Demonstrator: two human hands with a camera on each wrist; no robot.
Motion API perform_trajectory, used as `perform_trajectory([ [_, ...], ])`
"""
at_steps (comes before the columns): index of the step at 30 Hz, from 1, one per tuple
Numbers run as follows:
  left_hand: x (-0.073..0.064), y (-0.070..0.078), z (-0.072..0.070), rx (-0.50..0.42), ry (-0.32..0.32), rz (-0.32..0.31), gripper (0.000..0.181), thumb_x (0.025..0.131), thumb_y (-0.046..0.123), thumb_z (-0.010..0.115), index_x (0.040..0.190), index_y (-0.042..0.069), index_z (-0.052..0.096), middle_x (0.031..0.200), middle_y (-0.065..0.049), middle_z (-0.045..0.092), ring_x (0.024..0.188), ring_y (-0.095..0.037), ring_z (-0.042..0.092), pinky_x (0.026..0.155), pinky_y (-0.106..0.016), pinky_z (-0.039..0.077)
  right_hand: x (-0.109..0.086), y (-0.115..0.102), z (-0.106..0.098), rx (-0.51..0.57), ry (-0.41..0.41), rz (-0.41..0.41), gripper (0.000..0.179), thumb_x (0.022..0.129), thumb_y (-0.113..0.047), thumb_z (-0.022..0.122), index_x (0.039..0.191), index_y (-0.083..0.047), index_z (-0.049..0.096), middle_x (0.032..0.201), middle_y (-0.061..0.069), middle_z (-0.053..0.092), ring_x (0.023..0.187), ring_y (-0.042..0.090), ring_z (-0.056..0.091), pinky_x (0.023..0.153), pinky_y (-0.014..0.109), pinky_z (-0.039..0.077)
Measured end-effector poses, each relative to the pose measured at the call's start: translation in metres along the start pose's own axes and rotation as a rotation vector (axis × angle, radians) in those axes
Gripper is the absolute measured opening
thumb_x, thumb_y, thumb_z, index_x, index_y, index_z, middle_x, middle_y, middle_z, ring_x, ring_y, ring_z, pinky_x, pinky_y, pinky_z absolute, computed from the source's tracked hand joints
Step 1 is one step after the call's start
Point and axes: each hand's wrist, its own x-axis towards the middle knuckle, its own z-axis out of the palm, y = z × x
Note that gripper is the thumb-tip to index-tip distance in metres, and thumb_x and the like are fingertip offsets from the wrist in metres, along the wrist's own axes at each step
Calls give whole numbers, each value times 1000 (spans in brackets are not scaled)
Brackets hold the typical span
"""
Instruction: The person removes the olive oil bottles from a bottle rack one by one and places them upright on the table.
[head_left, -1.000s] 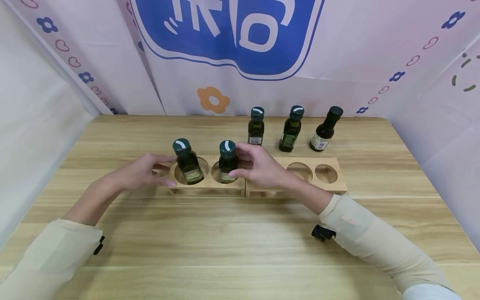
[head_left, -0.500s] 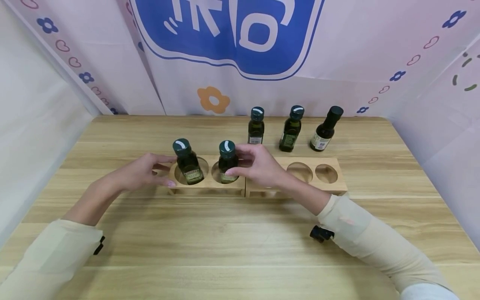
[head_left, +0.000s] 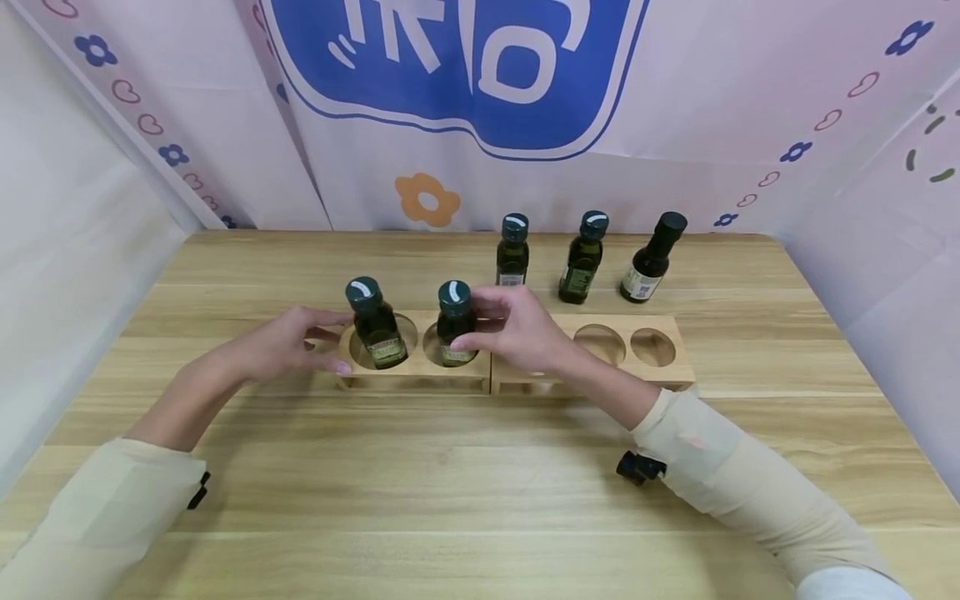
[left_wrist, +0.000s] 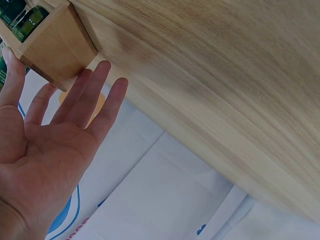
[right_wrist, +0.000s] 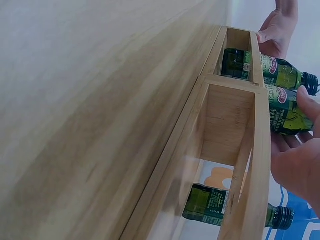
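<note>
My right hand (head_left: pixel 525 333) grips a small dark-green glass bottle (head_left: pixel 454 321) between thumb and fingers; the bottle stands upright in the second hole of the left wooden bottle rack (head_left: pixel 420 382). In the right wrist view, the thumb lies against this bottle's labelled side (right_wrist: pixel 286 112). A matching bottle (head_left: pixel 381 333) leans slightly in the leftmost hole. At that rack's left end is my left hand (head_left: pixel 288 346), thumb at the front corner. The left wrist view shows its fingers (left_wrist: pixel 95 92) mostly straight beside the wooden end wall (left_wrist: pixel 62 47).
A second rack (head_left: pixel 637 323) adjoins on the right, with two round holes showing and the rest behind my right hand. Behind it stand two green bottles (head_left: pixel 512 254) (head_left: pixel 581 267) and a darker, slim-necked bottle (head_left: pixel 647 267). A printed cloth (head_left: pixel 360 167) hangs at the table's back edge.
My right forearm shifts very slightly left, and the right thumb slides a little left on the bottle. The left hand, both racks and the other bottles stay where they were.
</note>
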Motion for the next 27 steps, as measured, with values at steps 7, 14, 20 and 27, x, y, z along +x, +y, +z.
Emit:
perform_trajectory([
  [7,1,0,0,10,2,-2,69,92,9,80,143,-20,44,149,-40,42,123,-57,58,99,-66,51,0,-2,0,-19,6,16,50,85,-2,85,132,2,68,124,15,74,115,25,71,95,32,60],
  [14,1,-1,0,11,4,-14,70,92,10,80,144,-20,44,150,-40,42,124,-57,57,100,-68,49,0,-3,0,-16,16,33,50,85,-2,86,132,1,68,122,14,74,113,24,72,94,33,60],
  [20,1,-1,0,9,2,-35,71,92,11,80,144,-20,44,150,-40,42,126,-58,56,103,-70,46,-1,-4,0,26,20,43,51,84,1,85,132,3,68,123,16,74,113,25,72,93,34,61],
  [27,1,0,0,17,1,-55,72,91,13,81,145,-19,44,150,-40,42,127,-58,55,105,-72,43,0,-3,1,36,23,24,51,84,3,85,131,5,67,122,18,73,114,27,72,93,34,61],
])
